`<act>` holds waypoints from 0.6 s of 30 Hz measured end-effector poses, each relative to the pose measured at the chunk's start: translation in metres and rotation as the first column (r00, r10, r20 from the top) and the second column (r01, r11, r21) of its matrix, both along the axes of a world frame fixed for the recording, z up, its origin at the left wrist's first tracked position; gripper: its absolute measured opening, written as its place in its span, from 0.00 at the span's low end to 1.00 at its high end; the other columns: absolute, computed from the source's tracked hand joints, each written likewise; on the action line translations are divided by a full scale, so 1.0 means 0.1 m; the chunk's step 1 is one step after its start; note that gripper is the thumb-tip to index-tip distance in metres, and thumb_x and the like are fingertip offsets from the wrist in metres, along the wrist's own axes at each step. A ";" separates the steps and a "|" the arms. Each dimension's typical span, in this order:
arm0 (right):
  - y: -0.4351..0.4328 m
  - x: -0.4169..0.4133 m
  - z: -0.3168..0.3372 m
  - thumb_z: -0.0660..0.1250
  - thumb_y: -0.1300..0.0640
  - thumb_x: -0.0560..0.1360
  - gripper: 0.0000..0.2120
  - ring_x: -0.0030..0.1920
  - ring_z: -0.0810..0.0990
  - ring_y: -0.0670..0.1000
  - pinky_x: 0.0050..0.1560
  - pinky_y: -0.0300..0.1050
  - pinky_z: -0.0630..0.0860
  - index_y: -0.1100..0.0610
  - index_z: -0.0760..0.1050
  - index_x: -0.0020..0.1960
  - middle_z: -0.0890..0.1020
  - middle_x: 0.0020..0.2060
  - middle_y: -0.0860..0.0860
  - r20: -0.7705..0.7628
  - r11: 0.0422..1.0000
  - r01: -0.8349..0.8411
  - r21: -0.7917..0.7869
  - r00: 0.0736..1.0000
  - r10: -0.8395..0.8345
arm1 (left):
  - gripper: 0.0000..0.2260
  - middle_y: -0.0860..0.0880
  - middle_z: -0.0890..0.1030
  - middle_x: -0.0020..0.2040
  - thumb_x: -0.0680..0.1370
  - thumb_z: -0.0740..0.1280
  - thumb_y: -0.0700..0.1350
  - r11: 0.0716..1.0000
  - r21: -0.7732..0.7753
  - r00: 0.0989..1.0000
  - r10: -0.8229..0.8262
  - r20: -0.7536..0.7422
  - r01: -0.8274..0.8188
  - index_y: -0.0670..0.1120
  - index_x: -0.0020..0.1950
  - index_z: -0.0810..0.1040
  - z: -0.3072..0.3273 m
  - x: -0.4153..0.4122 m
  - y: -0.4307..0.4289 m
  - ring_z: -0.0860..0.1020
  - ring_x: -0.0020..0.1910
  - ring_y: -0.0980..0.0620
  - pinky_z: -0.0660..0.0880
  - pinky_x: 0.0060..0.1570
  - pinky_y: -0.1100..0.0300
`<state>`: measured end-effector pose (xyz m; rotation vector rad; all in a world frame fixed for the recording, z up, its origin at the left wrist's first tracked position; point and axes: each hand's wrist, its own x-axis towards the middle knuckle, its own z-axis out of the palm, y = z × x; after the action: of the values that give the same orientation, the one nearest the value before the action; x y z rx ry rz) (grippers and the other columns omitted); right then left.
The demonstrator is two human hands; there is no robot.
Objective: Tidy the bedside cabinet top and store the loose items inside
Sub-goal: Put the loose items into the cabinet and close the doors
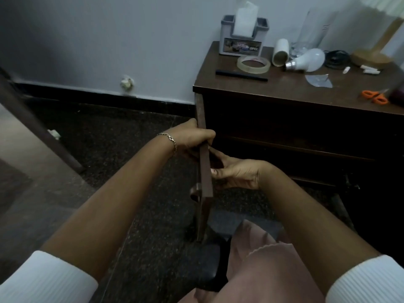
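Note:
The dark wooden bedside cabinet [306, 92] stands at the right with its door [206, 176] swung open towards me, edge on. My left hand [192, 138] grips the door's top edge from the left. My right hand [238, 173] touches the door's inner face with curled fingers. On the cabinet top lie a tape roll [253, 64], a black stick [241, 75], a white tube [280, 52], a light bulb [306, 61], orange scissors [375, 96] and a tissue holder [244, 37].
A lamp base [371, 57], a black cable [336, 57], a clear vase [310, 33], small white bits [369, 69] and a foil scrap [319, 80] also crowd the top. The cabinet's inside [306, 132] is dark. A door knob [195, 191] sticks out leftwards. Dark speckled floor lies to the left.

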<state>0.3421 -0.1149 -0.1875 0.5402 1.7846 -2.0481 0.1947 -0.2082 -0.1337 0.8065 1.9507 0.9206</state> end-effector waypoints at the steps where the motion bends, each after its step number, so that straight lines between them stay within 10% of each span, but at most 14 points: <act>1: -0.08 -0.08 0.01 0.78 0.47 0.61 0.56 0.70 0.65 0.50 0.70 0.61 0.61 0.37 0.44 0.76 0.72 0.64 0.43 -0.003 1.000 0.005 0.007 1.000 -0.005 | 0.19 0.44 0.80 0.42 0.68 0.67 0.45 1.000 -0.009 1.000 -0.004 -0.016 0.004 0.43 0.57 0.71 0.04 -0.03 -0.06 0.81 0.35 0.48 0.75 0.30 0.58; 8: -0.68 -0.58 0.03 0.75 0.39 0.65 0.57 0.73 0.62 0.50 0.69 0.52 0.63 0.43 0.36 0.76 0.60 0.75 0.46 -0.058 0.969 0.182 0.169 0.983 -0.175 | 0.12 0.44 0.81 0.48 0.72 0.65 0.42 0.984 -0.169 0.963 -0.095 -0.251 0.053 0.46 0.55 0.76 0.28 -0.40 -0.37 0.79 0.46 0.44 0.76 0.46 0.53; 12: -0.78 -0.63 0.05 0.71 0.39 0.69 0.56 0.76 0.53 0.50 0.69 0.44 0.58 0.49 0.33 0.77 0.53 0.77 0.48 -0.071 0.939 0.228 0.257 0.974 -0.217 | 0.14 0.44 0.80 0.48 0.72 0.65 0.41 0.976 -0.188 0.968 -0.152 -0.199 0.114 0.46 0.58 0.75 0.31 -0.48 -0.40 0.78 0.42 0.47 0.72 0.38 0.58; 18: -0.72 -0.60 0.16 0.75 0.37 0.64 0.57 0.74 0.60 0.51 0.68 0.42 0.61 0.49 0.41 0.78 0.60 0.75 0.49 -0.080 0.925 0.230 0.303 0.973 -0.216 | 0.16 0.42 0.80 0.50 0.72 0.65 0.41 0.973 -0.203 0.967 -0.150 -0.205 0.108 0.46 0.59 0.75 0.33 -0.43 -0.40 0.79 0.44 0.45 0.75 0.43 0.53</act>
<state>0.2826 -0.1873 -0.1718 0.8280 2.1798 -1.9397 0.1516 -0.2484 -0.1007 0.9425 2.1090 0.5769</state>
